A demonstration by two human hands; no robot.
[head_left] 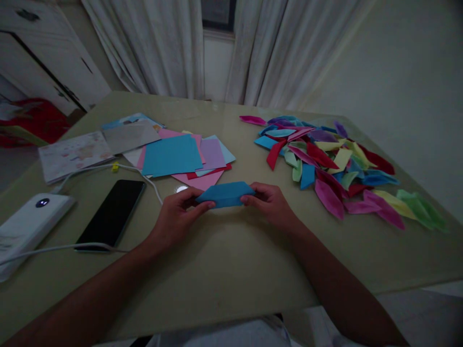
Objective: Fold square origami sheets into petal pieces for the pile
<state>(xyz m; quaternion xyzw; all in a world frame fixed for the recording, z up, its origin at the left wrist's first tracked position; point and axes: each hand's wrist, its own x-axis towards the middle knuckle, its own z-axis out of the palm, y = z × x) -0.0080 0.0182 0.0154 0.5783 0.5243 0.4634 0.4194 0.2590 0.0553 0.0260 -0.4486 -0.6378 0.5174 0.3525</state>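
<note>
- paper (227, 195), blue and folded into a long band with slanted ends, held between both hands just over the bench (217, 284)
- at the left hand (173, 214): fingers gripping the left end of the paper, thumb along the near side
- at the right hand (273, 203): fingers gripping the right end, thumb pressed on the near face
- just beyond the left hand: a small round bright thing (181, 189), hard to make out
- farther back: loose square sheets (171, 156), blue on top, with pink, lilac, red and pale blue showing under and beside it
- to the left of these: a greyish packet (132, 137) overlapping a printed white packet (75, 155)
- to the right, well apart from the sheets: a heap of folded pieces (320, 155) in red, pink, purple, yellow, green and blue, overlapping one another
- at the near left: a dark-screened phone (113, 211) lying flat, a white power bank (32, 221) near it, and a white cable (154, 185) crossing the phone's near end, a yellow tag (115, 166) on its far stretch
</note>
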